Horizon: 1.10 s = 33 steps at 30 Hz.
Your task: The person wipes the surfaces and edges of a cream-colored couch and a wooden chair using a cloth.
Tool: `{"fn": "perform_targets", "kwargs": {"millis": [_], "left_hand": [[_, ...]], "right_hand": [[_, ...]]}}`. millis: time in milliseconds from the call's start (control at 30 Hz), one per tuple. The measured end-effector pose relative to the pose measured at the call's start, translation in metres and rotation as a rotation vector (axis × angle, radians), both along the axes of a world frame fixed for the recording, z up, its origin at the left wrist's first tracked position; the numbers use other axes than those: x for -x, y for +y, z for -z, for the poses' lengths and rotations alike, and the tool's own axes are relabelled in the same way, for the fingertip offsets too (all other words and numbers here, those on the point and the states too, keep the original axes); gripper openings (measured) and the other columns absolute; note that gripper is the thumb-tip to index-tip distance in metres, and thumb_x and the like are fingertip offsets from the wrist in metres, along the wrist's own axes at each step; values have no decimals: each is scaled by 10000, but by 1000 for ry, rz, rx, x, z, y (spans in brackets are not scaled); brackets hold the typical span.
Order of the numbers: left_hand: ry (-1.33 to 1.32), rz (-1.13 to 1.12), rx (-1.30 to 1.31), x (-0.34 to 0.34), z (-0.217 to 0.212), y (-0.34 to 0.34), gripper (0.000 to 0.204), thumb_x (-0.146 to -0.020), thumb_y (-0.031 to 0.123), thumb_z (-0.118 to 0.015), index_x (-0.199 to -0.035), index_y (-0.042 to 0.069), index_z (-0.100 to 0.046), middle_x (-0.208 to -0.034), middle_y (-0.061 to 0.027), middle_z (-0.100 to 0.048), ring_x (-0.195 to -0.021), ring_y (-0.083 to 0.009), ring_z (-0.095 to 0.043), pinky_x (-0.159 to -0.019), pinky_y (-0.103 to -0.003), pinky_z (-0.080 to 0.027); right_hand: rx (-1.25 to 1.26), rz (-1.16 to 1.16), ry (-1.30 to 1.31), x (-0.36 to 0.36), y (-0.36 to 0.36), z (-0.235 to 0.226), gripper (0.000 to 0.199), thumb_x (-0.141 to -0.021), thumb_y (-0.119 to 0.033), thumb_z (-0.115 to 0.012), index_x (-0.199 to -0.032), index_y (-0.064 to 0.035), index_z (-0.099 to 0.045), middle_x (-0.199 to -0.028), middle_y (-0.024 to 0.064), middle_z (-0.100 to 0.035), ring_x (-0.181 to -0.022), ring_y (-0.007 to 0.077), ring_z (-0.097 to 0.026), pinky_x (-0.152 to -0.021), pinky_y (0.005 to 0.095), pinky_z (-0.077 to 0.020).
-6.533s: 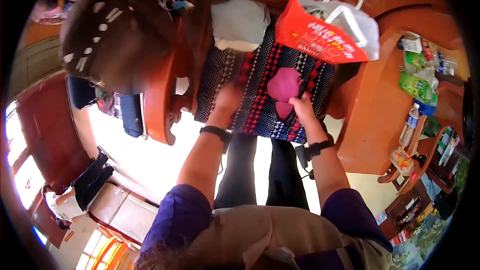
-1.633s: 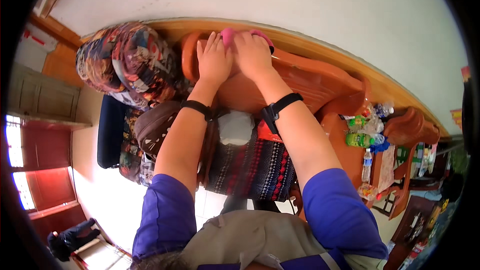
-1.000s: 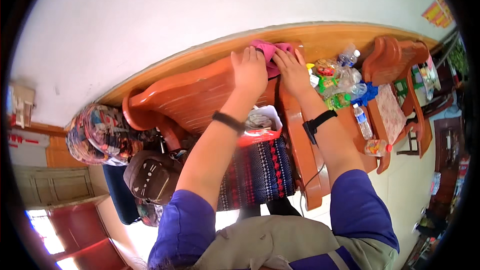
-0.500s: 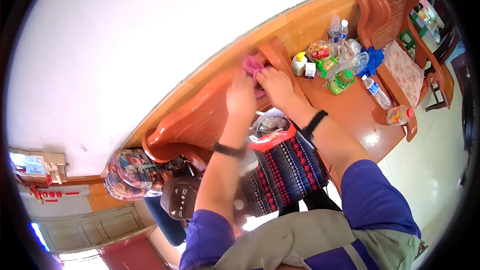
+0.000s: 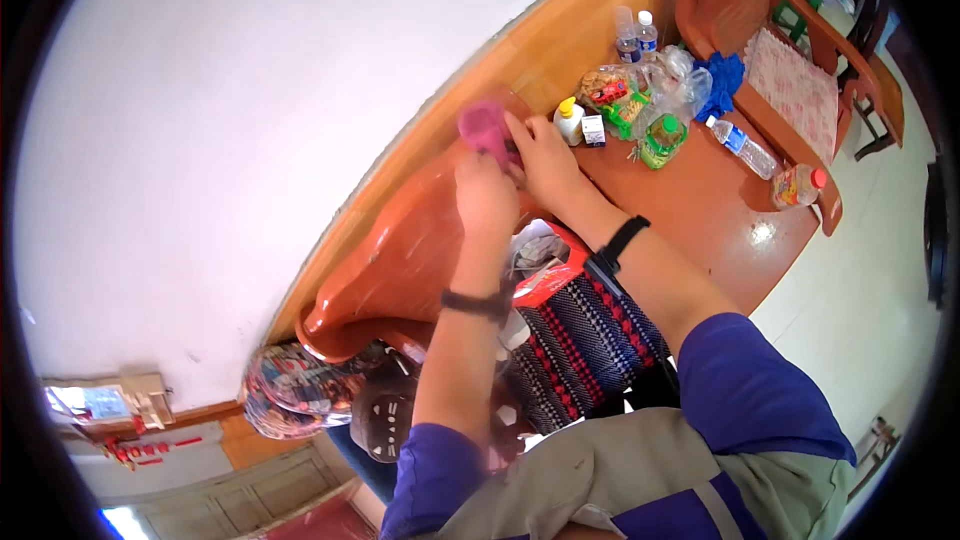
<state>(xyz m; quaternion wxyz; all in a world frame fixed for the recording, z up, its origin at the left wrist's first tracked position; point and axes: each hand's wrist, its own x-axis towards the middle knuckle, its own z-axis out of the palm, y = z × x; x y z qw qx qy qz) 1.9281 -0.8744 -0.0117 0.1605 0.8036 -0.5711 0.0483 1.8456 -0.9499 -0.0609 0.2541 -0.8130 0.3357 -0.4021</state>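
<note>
A pink cloth [image 5: 485, 128], bunched up with a rounded fold at its top, is pinched in both my hands over the backrest of a reddish-brown wooden bench [image 5: 405, 230]. My left hand [image 5: 486, 192] has its fingers closed on the cloth's lower end and is slightly blurred. Just to its right, my right hand [image 5: 545, 162] grips the cloth's right side, its fingers bent round the fabric. Below my hands, an open red-and-white bag or box [image 5: 548, 285] with grey contents rests by a dark patterned fabric [image 5: 585, 340] with red stripes.
Right of my hands, a wooden tabletop [image 5: 700, 205] bears a yellow-pump bottle [image 5: 568, 122], a small white box [image 5: 593, 130], a green-capped bottle [image 5: 662, 142], clear bottles, snack bags and blue cloth [image 5: 718, 85]. A red-capped bottle [image 5: 798, 186] stands near its edge. A colourful bundle [image 5: 300, 390] lies lower left.
Both hands have shifted slightly with the pink cloth, which now shows a rounder, taller fold above my fingers. The whole view has turned and moved a little.
</note>
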Motion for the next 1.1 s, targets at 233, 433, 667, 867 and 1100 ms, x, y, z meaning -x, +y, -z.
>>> {"fn": "perform_targets", "kwargs": {"millis": [233, 433, 667, 867, 1100], "left_hand": [[153, 243, -150, 35, 11, 15, 190, -677, 73, -583, -844, -18, -571, -908, -188, -542, -891, -359, -518, -787, -442, -432], [264, 131, -46, 49, 8, 19, 544, -693, 22, -538, -1215, -54, -406, -1131, -257, -477, -1052, -412, -457, -944, -451, -348], [36, -6, 85, 8, -28, -15, 493, -739, 25, -511, -1223, -24, -428, -1008, -240, -489, -931, -401, -500, -818, -445, -417], [7, -60, -9, 39, 23, -2, 475, -765, 35, -515, -1233, 0, -439, -971, -246, -483, -872, -394, -523, -754, -437, -439], [100, 54, -75, 52, 69, 29, 475, -781, 30, -505, -1251, 34, -439, -995, -222, -484, -914, -381, -507, -758, -429, -438]], "right_hand": [[-370, -166, -291, 46, 18, 74, 514, -689, 16, -579, -1189, -54, -481, -1053, 156, -528, -1000, 328, -516, -850, 370, -445], [-536, -129, -455, 46, 24, 52, 406, -747, 6, -496, -1150, -41, -500, -1077, 172, -549, -1021, 353, -521, -882, 381, -430], [-241, -58, -251, 2, -9, -15, 335, -762, -85, -502, -1093, -56, -547, -1037, 166, -572, -988, 358, -523, -872, 398, -422], [-129, 132, -314, 9, 13, 36, 276, -766, 0, -469, -1027, -21, -557, -1007, 151, -579, -940, 299, -550, -823, 372, -437], [-771, -164, -239, 45, 21, 62, 251, -737, -27, -552, -986, -37, -573, -976, 167, -588, -941, 329, -548, -825, 366, -435]]}}
